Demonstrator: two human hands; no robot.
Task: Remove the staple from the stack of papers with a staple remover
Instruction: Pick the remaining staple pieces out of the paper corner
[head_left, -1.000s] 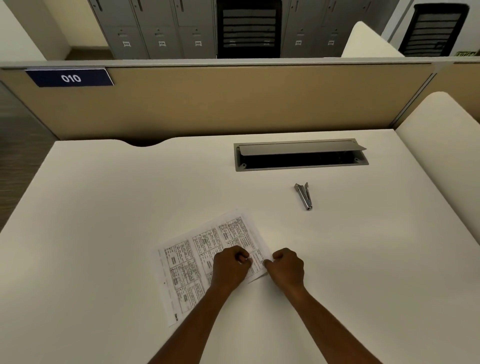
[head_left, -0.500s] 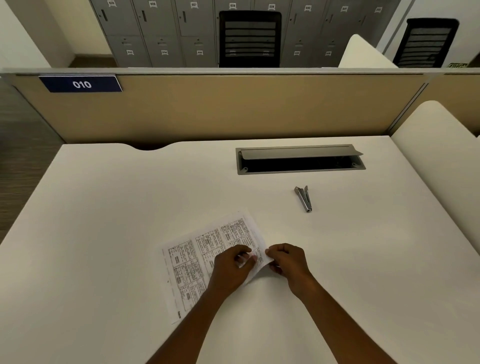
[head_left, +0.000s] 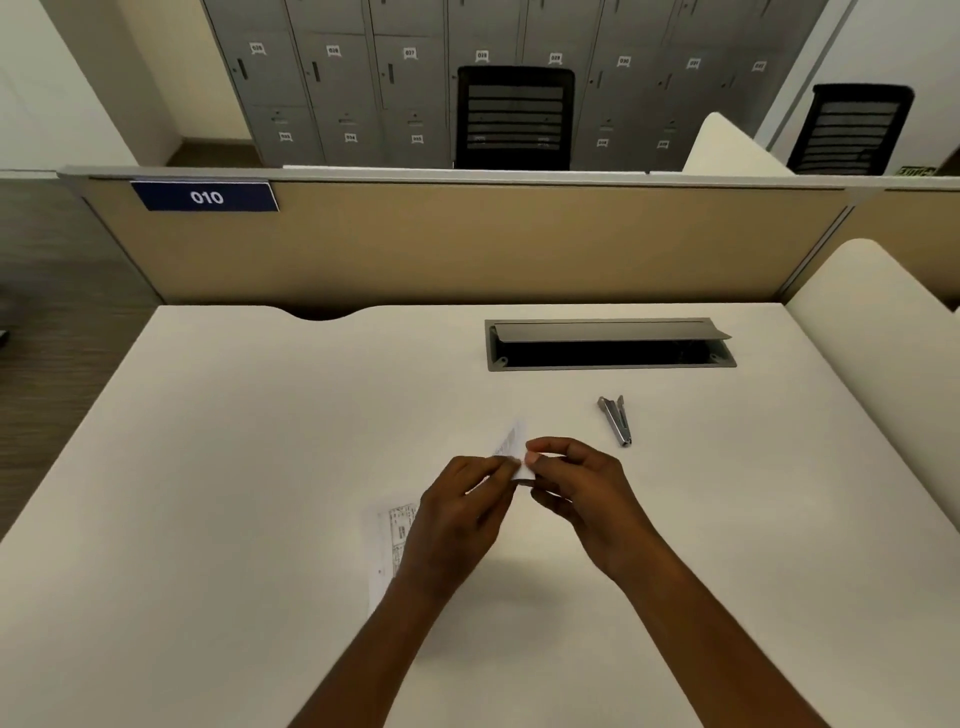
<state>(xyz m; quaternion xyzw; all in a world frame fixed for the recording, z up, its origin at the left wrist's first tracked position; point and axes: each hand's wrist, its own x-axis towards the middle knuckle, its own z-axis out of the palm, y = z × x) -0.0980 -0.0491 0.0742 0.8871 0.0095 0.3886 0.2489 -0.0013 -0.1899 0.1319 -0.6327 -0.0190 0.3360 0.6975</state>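
Grey numbered lockers and two black office chairs stand behind a beige partition bearing a blue plate marked 010, and in front of it we work at a white tabletop with an open cable hatch set into its far side. Our left hand and right hand meet over the middle of the tabletop, each pinching the same corner of the stack of papers between thumb and fingers, the fingertips of the two hands almost touching. That corner is lifted off the surface and blurred, its printed side turned toward the partition; the rest of the sheets shows only as a printed strip lying flat beside the left wrist, the remainder hidden under the hand and forearm. We cannot make out the staple itself. Our metal staple remover lies alone on the tabletop, to the right of the lifted corner and just short of the hatch, near the right hand but apart from it.
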